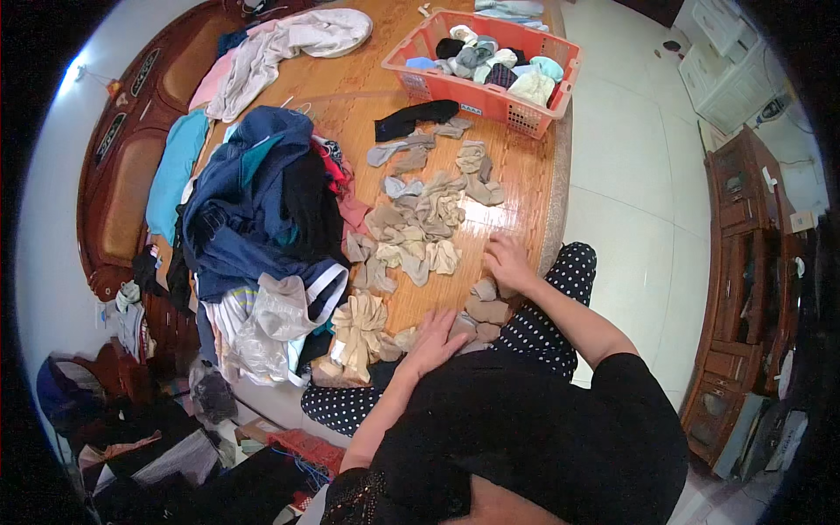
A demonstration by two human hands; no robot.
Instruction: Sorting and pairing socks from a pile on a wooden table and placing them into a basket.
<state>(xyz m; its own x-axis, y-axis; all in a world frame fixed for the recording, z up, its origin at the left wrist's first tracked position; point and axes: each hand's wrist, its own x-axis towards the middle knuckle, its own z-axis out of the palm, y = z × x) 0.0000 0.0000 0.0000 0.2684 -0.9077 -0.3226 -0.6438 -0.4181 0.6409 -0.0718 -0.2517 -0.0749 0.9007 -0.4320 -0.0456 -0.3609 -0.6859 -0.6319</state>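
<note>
My left hand (433,341) lies palm down with its fingers stretched out on the wooden-slat surface, beside a few small brown and grey socks (486,311) close to my lap. Over the same surface, near my right knee, my right hand (510,260) is held with its fingers apart and nothing visible in it. Ahead and to the left of the hands spreads a loose pile of thin beige socks (429,214). A bunched tan bundle (360,324) sits left of my left hand. Farther off lie grey socks (411,157) and a black sock (416,118).
A coral plastic basket (523,120) holding several balled socks stands at the far right. A heap of clothes (245,201), with dark blue fabric on top and clear plastic bags (271,328) in front, fills the left. Beyond are a pale garment (297,44) and a carved headboard (131,149).
</note>
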